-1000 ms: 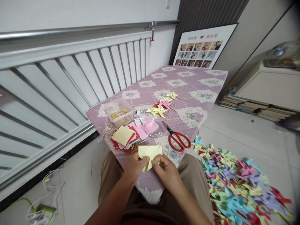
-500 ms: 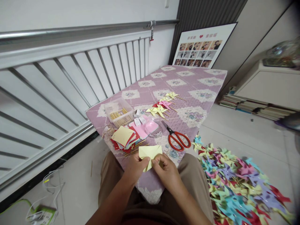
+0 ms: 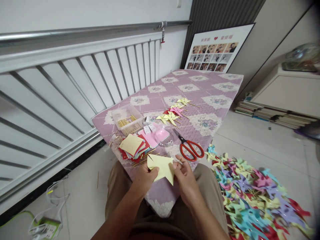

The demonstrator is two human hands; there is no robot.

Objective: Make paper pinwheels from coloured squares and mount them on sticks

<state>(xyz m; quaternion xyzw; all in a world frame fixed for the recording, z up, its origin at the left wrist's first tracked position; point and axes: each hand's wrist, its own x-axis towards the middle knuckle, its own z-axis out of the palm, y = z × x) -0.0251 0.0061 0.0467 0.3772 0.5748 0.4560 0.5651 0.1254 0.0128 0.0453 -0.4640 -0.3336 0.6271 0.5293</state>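
A pale yellow sheet of paper (image 3: pixel 162 167) with slits cut in from its corners is held above the near corner of the table. My left hand (image 3: pixel 144 179) pinches its left side between thumb and fingers. At the right edge, my right hand (image 3: pixel 185 176) has its thumb and fingers closed on the paper, with the forefinger raised. Just beyond lie red-handled scissors (image 3: pixel 191 150), partly opened. Left of the paper is a stack of coloured paper squares (image 3: pixel 132 145), with thin wooden sticks (image 3: pixel 142 159) beside it.
A clear plastic box (image 3: pixel 127 118) of short sticks stands on the table (image 3: pixel 197 90) near the radiator (image 3: pixel 82 76). A round clear dish (image 3: pixel 166 137) holds tiny beads. Finished paper pinwheels (image 3: pixel 172 115) lie farther back. Many more pinwheels (image 3: pixel 250 196) cover the floor at right.
My right hand has moved from the paper's lower middle to its right edge. The paper's lower right part, earlier bent inward, now spreads out flatter, with a pointed corner hanging down.
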